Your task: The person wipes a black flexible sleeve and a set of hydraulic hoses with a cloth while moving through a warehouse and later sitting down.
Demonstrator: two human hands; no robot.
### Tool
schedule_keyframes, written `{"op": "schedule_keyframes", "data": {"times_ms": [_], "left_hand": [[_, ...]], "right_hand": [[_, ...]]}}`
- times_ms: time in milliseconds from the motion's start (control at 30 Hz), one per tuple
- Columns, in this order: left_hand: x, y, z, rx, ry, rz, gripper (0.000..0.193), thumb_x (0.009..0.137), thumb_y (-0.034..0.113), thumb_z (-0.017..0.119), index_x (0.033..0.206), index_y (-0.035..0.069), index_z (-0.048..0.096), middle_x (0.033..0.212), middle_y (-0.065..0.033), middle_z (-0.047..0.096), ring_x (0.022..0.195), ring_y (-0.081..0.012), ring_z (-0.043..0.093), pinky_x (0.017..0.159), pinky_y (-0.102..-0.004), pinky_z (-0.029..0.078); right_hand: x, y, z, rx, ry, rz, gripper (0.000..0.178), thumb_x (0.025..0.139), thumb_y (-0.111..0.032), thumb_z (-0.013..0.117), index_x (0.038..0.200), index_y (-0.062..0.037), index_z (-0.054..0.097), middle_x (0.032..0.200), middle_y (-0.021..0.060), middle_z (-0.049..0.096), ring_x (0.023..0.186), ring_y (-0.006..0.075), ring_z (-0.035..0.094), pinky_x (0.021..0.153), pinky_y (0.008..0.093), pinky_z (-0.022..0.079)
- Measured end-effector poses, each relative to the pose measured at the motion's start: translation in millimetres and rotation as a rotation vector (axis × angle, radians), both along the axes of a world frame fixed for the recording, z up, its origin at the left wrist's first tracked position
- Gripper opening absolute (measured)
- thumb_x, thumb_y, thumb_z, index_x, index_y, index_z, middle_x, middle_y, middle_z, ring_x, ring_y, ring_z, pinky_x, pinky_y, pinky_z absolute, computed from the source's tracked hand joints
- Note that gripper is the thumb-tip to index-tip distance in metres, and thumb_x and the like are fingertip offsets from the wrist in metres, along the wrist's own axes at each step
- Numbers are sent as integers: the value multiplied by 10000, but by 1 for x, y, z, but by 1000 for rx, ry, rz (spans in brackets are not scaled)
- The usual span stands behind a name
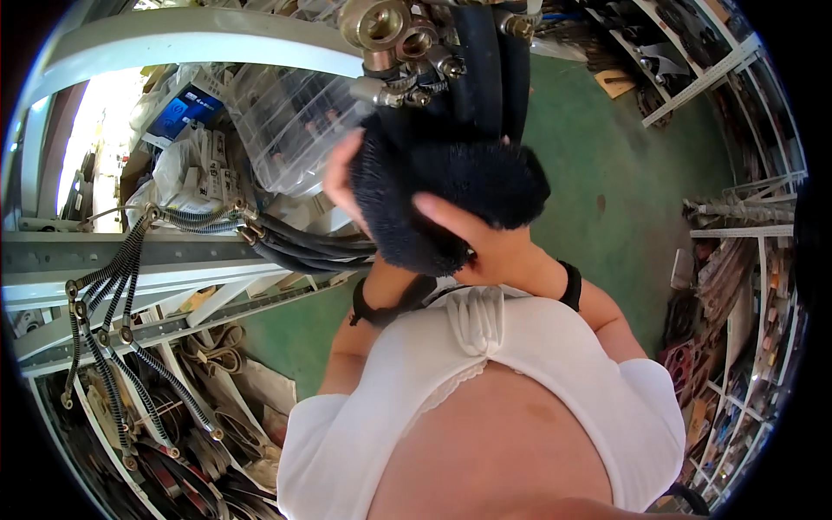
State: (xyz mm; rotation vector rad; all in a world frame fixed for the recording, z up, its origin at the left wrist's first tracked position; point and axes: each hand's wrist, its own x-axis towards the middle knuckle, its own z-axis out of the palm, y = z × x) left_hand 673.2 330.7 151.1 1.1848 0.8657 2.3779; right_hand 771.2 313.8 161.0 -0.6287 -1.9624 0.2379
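Note:
A black fuzzy cloth or mitt (459, 182) is bunched in front of my chest, its exact kind unclear. My left hand (343, 180) is wrapped round its left side, and part of that hand is hidden behind the fuzz. From below and the right, my right hand (485, 241) grips it, with a finger or thumb laid across the front. Thick black hoses (479, 69) run down to the far side of the fuzzy piece; whether it wraps round them I cannot tell. Brass-coloured ring fittings (375, 24) and hose clamps (407, 91) sit just above my hands.
A white metal rack (199, 39) stands close on my left, holding clear plastic boxes (295, 130) and bagged parts (195, 169). Spring-wrapped hoses (113, 321) hang off its rail (156, 256). Loaded shelves (763, 286) line the right. Green floor (615, 182) lies between.

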Motion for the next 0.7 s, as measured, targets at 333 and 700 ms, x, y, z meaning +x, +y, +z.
{"op": "schedule_keyframes", "data": {"times_ms": [333,700], "left_hand": [[-12,20,-40,-99,281,66,285,819,64,498,1074,10,384,1030,-105,456,959,-175,462,857,-294,379],[-10,-9,-116,-209,513,190,443,752,138,585,1126,9,386,1052,-121,462,968,-219,483,848,-310,376]], "right_hand": [[-7,8,-16,19,-60,-152,459,594,-160,630,1048,-216,599,987,54,590,943,277,552,994,507,234],[1,-10,-72,-13,-125,-252,402,587,-113,622,987,-153,621,1005,57,586,954,228,552,985,500,271]]}}
